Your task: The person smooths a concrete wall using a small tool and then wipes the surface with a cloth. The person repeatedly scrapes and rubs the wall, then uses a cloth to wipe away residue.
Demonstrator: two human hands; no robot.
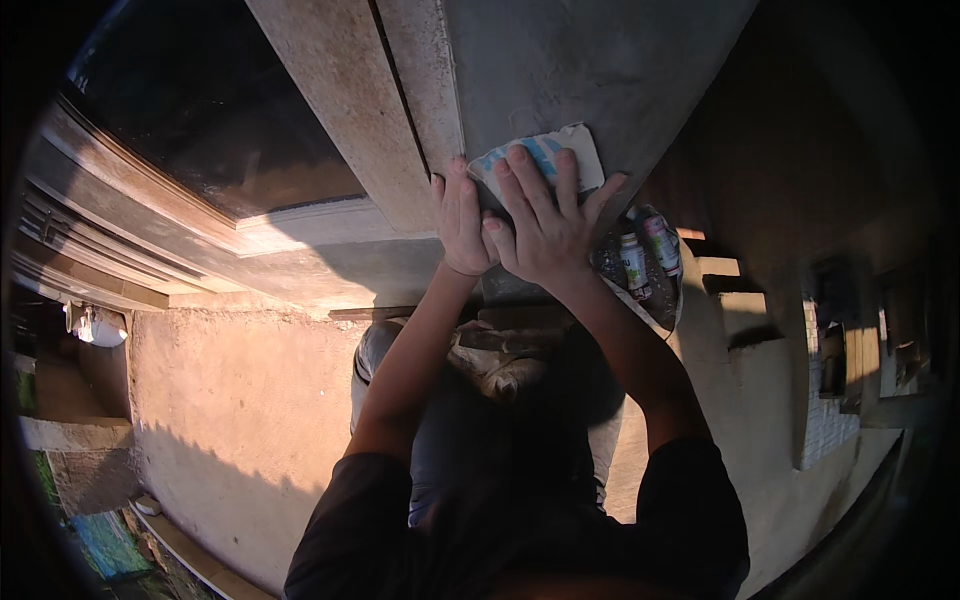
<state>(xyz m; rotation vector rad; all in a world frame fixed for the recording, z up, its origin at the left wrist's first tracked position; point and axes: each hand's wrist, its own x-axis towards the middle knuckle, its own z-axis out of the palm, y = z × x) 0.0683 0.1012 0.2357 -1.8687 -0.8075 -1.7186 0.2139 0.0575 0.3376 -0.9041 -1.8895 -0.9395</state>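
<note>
My right hand (550,225) lies with fingers spread over a stiff-looking white sheet with blue markings (587,150), holding it flat against a smooth grey pillar (570,70). What the sheet is made of, I cannot tell. Close beside it, my left hand (465,225) rests its outstretched fingers at the pillar's left edge, where a pale frame strip (425,80) meets it. The fingertips of that hand come near the sheet's left corner; whether they touch it is unclear. Both forearms reach up from the lower edge, and the two hands meet near the thumbs.
Just right of my right hand, a clear bag (655,290) holds several bottles (635,265). A dark window pane (220,110) with a pale sill lies to the left. Below it is a sunlit floor (220,400). Pale blocks (745,310) stand at the right.
</note>
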